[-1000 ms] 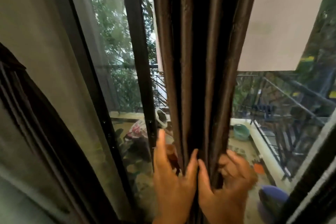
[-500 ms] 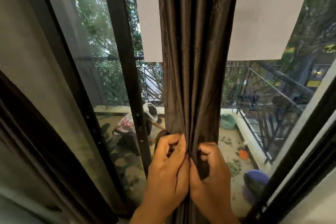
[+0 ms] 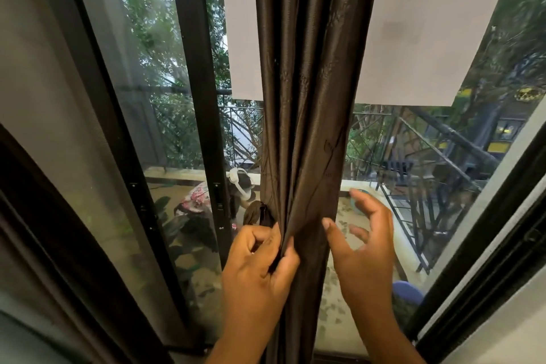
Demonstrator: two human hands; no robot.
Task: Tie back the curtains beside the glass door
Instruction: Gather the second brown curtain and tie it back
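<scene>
Dark brown curtain gathered into a narrow column of folds, hanging down the middle of the view in front of the glass door; top cut off by the upper edge, bottom lost behind the hands and the lower edge.

Left hand clenched on the curtain's left folds, fingers curled in and thumb pressing the cloth at the pinch point; fingertips buried in the fabric and not visible. Right hand released, fingers spread and slightly blurred, just right of the curtain, thumb tip touching or nearly touching the right fold — cannot tell which. Both forearms cut off at the bottom edge.

Small dark knot or loop of fabric poking out at the curtain's left edge just above the left hand; whether a tie-back or simply bunched cloth, hard to say.

Black door frame upright to the left of the curtain. Pale blind behind the curtain at upper right, another strip of it showing to the left, lower hem visible, top cut off. Beyond the glass, far off: balcony railing, foliage, and a crouched person partly hidden by the frame and curtain. Blue round object at lower right, partly hidden behind the right wrist and the frame.
</scene>
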